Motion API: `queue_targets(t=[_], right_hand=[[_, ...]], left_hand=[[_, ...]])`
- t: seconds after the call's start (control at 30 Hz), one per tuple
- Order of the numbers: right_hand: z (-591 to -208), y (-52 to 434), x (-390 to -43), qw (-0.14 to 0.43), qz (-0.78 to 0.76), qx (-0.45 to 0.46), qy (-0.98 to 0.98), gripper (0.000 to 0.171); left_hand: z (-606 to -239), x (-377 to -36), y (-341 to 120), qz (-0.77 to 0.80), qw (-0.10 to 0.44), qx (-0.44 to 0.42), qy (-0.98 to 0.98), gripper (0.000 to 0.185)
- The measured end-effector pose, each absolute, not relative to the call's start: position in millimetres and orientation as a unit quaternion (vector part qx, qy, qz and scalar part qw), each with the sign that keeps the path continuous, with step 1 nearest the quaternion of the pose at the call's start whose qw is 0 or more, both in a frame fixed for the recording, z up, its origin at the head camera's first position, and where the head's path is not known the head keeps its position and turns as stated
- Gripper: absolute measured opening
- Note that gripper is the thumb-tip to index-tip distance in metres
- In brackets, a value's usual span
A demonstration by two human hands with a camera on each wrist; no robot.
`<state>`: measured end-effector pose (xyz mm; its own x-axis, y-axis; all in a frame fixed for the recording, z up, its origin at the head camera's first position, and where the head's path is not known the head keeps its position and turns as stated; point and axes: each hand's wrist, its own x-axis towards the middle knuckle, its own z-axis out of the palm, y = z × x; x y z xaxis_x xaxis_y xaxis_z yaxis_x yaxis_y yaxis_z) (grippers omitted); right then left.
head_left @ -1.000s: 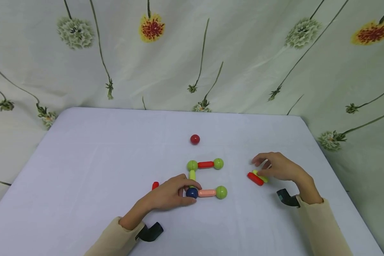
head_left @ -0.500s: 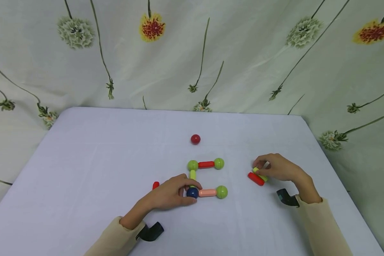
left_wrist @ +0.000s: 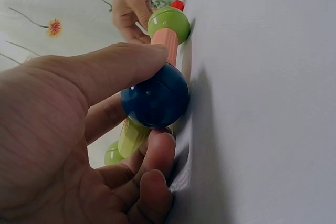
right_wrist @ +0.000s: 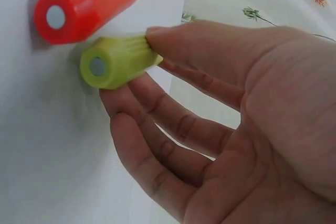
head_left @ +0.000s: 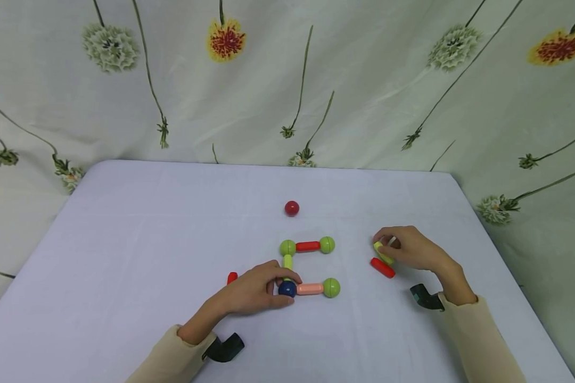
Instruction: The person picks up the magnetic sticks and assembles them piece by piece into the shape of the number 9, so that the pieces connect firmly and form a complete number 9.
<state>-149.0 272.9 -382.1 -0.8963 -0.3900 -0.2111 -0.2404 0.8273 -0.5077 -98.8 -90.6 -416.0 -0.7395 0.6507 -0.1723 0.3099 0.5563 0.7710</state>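
Note:
My left hand (head_left: pixel 256 290) grips a dark blue ball (left_wrist: pixel 156 97) between thumb and fingers. From that ball a pink rod (head_left: pixel 310 289) runs right to a green ball (head_left: pixel 331 288). A yellow-green rod (head_left: pixel 287 261) leads back to another green ball (head_left: pixel 288 247), joined by a red rod (head_left: pixel 308 246) to a third green ball (head_left: pixel 327 244). On the right, my right hand (head_left: pixel 414 248) pinches a loose yellow-green magnetic rod (right_wrist: pixel 118 61) with thumb and fingertips; a grey disc shows on its end. A loose red magnetic rod (right_wrist: pixel 86 6) lies on the cloth beside it.
A red ball (head_left: pixel 292 208) sits farther back on the white-covered table (head_left: pixel 172 213). Another red piece (head_left: pixel 232 277) is partly hidden behind my left hand. A flower-patterned curtain (head_left: pixel 364 80) hangs behind the table's far edge.
My right fingers have closed on the yellow-green rod and moved it slightly back and left, away from the red rod. My left hand has stayed on the blue ball.

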Motion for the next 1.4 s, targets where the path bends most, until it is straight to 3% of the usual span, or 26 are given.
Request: queue_targets(t=[0.63,1.23,1.4], right_hand=[[-377,258,-147,0.084,-0.276,-0.185,0.939,0.018],[-383,212,-133,0.053,-0.347,-0.197,0.915,0.018],[-388,197,-127,0.071,-0.384,-0.188,0.901,0.019]], left_hand=[[-415,-99,-91,0.374,0.229,0.276,0.855,0.032],[-416,-99,-90,0.371,0.231,0.274,0.857,0.032],[-416,-100,-89,0.37,0.233,0.274,0.857,0.033]])
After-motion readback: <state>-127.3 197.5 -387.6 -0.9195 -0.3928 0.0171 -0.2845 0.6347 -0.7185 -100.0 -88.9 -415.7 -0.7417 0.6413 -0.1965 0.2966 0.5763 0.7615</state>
